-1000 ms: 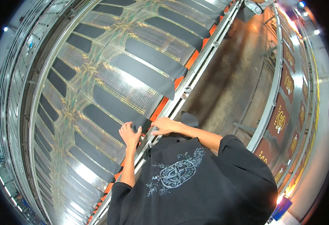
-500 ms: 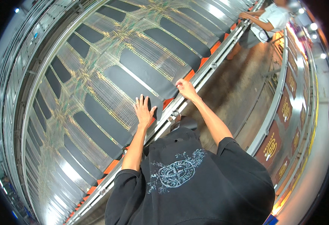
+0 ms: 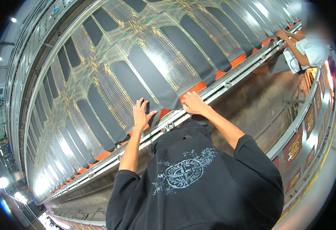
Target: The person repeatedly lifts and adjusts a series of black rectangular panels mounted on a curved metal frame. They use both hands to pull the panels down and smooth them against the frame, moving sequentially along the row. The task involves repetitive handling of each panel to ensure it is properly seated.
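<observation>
A wide translucent sheet (image 3: pixel 110 82) with green and gold line patterns lies in front of me, crossed by long black strips (image 3: pixel 152 78). My left hand (image 3: pixel 142 113) lies flat on the near end of one black strip, fingers spread. My right hand (image 3: pixel 193 104) rests a little to the right, at the end of the neighbouring black strip, on the orange band (image 3: pixel 198 87) that runs along the sheet's near edge. Its fingers are close together, and I cannot tell whether they pinch the strip. Both of my forearms reach over the metal rail (image 3: pixel 225 84).
The metal rail with bolts runs diagonally along the machine's near side. Beyond it is a brown floor channel (image 3: pixel 260 103) and a railing with red panels (image 3: pixel 296 143). Another person (image 3: pixel 309 51) in a white top works at the same rail at the far upper right.
A second ago my hands were close together at the sheet's edge. They have moved apart, the left spreading flat on a black strip. The far person has come into view.
</observation>
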`<move>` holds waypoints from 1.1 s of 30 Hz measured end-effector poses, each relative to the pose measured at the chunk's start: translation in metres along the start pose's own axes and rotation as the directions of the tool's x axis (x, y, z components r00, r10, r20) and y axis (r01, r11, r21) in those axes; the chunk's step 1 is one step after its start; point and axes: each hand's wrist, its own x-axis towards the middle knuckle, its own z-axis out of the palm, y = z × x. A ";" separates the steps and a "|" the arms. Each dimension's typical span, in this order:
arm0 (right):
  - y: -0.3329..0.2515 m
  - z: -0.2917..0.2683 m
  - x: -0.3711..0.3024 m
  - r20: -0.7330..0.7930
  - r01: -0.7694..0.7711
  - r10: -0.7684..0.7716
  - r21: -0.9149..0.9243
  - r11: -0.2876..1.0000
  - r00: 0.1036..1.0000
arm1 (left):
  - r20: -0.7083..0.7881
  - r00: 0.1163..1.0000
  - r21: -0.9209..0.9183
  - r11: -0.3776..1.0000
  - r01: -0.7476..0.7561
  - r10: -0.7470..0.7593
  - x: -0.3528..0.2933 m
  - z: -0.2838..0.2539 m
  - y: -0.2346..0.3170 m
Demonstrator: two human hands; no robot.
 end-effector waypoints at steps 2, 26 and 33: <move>-0.007 -0.019 -0.007 0.168 -0.032 0.029 0.016 0.999 0.985 | 0.025 1.000 0.006 1.000 0.008 -0.008 0.001 -0.003 0.003; 0.008 0.041 0.007 0.086 0.047 -0.042 -0.059 0.997 0.995 | 0.055 0.998 0.237 0.971 0.024 -0.038 0.004 0.000 0.026; 0.000 0.022 -0.003 0.119 -0.033 0.038 -0.041 0.999 0.992 | 0.161 0.981 0.244 0.967 0.069 -0.111 0.007 0.001 0.034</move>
